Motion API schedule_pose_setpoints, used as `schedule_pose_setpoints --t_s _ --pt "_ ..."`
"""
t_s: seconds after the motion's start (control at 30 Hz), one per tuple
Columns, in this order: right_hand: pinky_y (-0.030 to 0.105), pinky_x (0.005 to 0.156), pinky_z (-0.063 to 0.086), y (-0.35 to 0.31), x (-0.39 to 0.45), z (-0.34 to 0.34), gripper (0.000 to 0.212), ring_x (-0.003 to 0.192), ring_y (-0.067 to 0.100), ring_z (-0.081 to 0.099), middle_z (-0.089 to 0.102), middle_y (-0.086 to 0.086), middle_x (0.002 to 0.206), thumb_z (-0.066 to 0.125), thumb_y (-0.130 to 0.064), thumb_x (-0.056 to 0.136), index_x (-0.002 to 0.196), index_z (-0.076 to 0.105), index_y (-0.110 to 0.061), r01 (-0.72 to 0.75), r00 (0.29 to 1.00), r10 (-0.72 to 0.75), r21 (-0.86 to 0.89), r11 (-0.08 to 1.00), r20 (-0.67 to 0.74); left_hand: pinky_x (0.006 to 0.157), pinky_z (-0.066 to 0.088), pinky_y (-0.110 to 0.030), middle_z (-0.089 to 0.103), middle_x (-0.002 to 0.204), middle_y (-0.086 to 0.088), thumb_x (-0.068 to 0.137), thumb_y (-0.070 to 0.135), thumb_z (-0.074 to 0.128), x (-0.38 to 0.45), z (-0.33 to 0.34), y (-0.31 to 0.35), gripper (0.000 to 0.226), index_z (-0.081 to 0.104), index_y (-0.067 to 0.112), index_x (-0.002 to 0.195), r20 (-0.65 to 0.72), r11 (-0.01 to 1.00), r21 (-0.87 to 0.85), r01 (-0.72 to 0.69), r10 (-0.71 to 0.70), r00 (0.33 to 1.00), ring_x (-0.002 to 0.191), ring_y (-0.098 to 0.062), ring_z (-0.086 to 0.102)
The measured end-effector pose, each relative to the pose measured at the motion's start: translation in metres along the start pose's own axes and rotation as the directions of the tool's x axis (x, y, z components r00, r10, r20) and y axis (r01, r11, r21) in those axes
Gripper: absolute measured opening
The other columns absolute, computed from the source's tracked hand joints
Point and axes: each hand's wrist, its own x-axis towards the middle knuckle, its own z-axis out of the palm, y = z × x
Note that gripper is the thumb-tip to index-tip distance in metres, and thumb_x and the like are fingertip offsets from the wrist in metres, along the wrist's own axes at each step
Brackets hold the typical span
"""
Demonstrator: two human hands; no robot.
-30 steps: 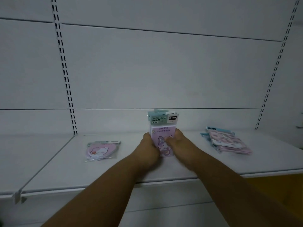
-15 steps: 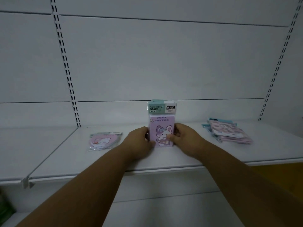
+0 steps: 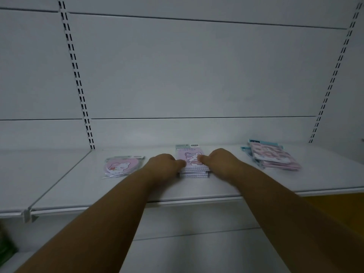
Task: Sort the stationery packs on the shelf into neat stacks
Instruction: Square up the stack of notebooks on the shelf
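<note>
Head view, looking forward and down at a white shelf backed by white wall panels with two slotted uprights. At the centre of the shelf I see a stack of purple stationery packs lying flat, its printed face up, showing a cartoon rabbit figure, with grey-green header cards at the far end; the near edges of the packs show as striped layers, the lower ones jutting slightly toward me. My left hand grips the left side of this stack, fingers curled in against its edge, thumb on the top pack. My right hand grips the right side in the same way, thumb tip resting on the top face just beside the rabbit print. Both forearms reach in from the near edge of the picture and cross the shelf's front lip. To the left of the stack, apart from it, lies a single pink heart-shaped pack in clear wrapping, flat on the shelf, with a white cartoon animal on it. To the right, well apart from the hands, a loose pile of pink and blue packs lies flat and skewed, its layers fanned out of line, blue header cards at the far end. A second shelf board adjoins on the left. Below the front lip at the right a yellow surface shows; I cannot tell what it is.
</note>
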Motion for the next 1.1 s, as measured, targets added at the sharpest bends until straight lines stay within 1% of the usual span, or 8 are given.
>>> schedule_pose_setpoints --t_s 0.1,0.17,0.27,0.37,0.47,0.63,0.9,1.1 --pt "0.029 0.054 0.035 0.005 -0.009 -0.002 0.063 0.058 0.016 0.052 0.057 0.007 0.063 0.035 -0.059 0.093 0.062 0.058 -0.010 0.038 0.999 -0.038 -0.016 0.999 -0.033 0.070 0.044 -0.031 0.067 0.093 -0.008 0.094 0.054 0.041 -0.006 0.002 -0.003 0.051 0.068 0.010 0.095 -0.080 1.000 0.024 -0.016 0.018 0.997 0.081 -0.020 0.059" --pt "0.028 0.055 0.035 0.014 -0.018 -0.003 0.060 0.061 0.016 0.050 0.054 0.004 0.065 0.030 -0.061 0.093 0.066 0.055 -0.013 0.111 0.989 -0.114 -0.033 0.993 -0.097 0.063 0.041 -0.030 0.065 0.081 -0.002 0.091 0.062 0.038 -0.013 0.003 -0.009 0.052 0.062 0.016 0.083 -0.174 0.997 0.052 -0.050 0.058 0.983 0.071 -0.014 0.057" --pt "0.025 0.054 0.033 0.025 -0.032 -0.001 0.039 0.062 0.008 0.048 0.055 -0.006 0.067 0.049 -0.054 0.089 0.074 0.058 -0.019 0.227 0.962 -0.240 -0.103 0.968 -0.130 0.054 0.038 -0.027 0.061 0.070 0.005 0.086 0.062 0.050 -0.024 0.007 -0.016 0.040 0.057 0.024 0.077 -0.220 0.983 0.143 -0.112 0.142 0.965 0.065 -0.009 0.053" --pt "0.020 0.053 0.030 0.025 -0.033 0.003 0.024 0.061 0.004 0.047 0.053 -0.010 0.066 0.060 -0.043 0.087 0.078 0.062 -0.021 0.289 0.940 -0.312 -0.163 0.943 -0.138 0.053 0.037 -0.024 0.061 0.071 0.007 0.087 0.047 0.059 -0.025 0.011 -0.015 0.024 0.058 0.025 0.078 -0.263 0.971 0.202 -0.127 0.179 0.948 0.066 -0.007 0.053" --pt "0.021 0.051 0.030 0.024 -0.031 0.005 0.024 0.059 0.004 0.047 0.053 -0.010 0.063 0.064 -0.043 0.085 0.074 0.062 -0.021 0.272 0.944 -0.290 -0.130 0.954 -0.155 0.054 0.035 -0.024 0.063 0.074 0.006 0.088 0.040 0.061 -0.024 0.013 -0.015 0.019 0.061 0.023 0.079 -0.288 0.972 0.192 -0.136 0.188 0.939 0.067 -0.006 0.053" --pt "0.020 0.051 0.029 0.029 -0.031 0.004 0.024 0.058 0.004 0.048 0.055 -0.009 0.061 0.069 -0.043 0.081 0.067 0.060 -0.025 0.227 0.958 -0.246 -0.132 0.965 -0.150 0.057 0.043 -0.026 0.066 0.072 0.001 0.085 0.045 0.062 -0.023 0.016 -0.015 0.028 0.066 0.019 0.077 -0.269 0.972 0.208 -0.109 0.164 0.949 0.067 -0.011 0.058" --pt "0.019 0.051 0.029 0.025 -0.029 0.008 0.027 0.058 0.006 0.047 0.054 -0.007 0.061 0.070 -0.041 0.080 0.064 0.058 -0.024 0.226 0.962 -0.249 -0.175 0.958 -0.116 0.047 0.031 -0.022 0.062 0.069 0.002 0.084 0.047 0.062 -0.018 0.019 -0.013 0.030 0.066 0.018 0.079 -0.236 0.966 0.238 -0.096 0.154 0.960 0.062 -0.010 0.054" --pt "0.023 0.052 0.030 0.021 -0.029 0.006 0.026 0.058 0.008 0.046 0.054 -0.003 0.064 0.066 -0.036 0.086 0.068 0.058 -0.019 0.232 0.966 -0.248 -0.188 0.954 -0.069 0.059 0.037 -0.028 0.066 0.076 -0.004 0.088 0.039 0.058 -0.015 0.021 -0.014 0.028 0.067 0.013 0.081 -0.242 0.959 0.270 -0.087 0.155 0.958 0.071 -0.021 0.058"
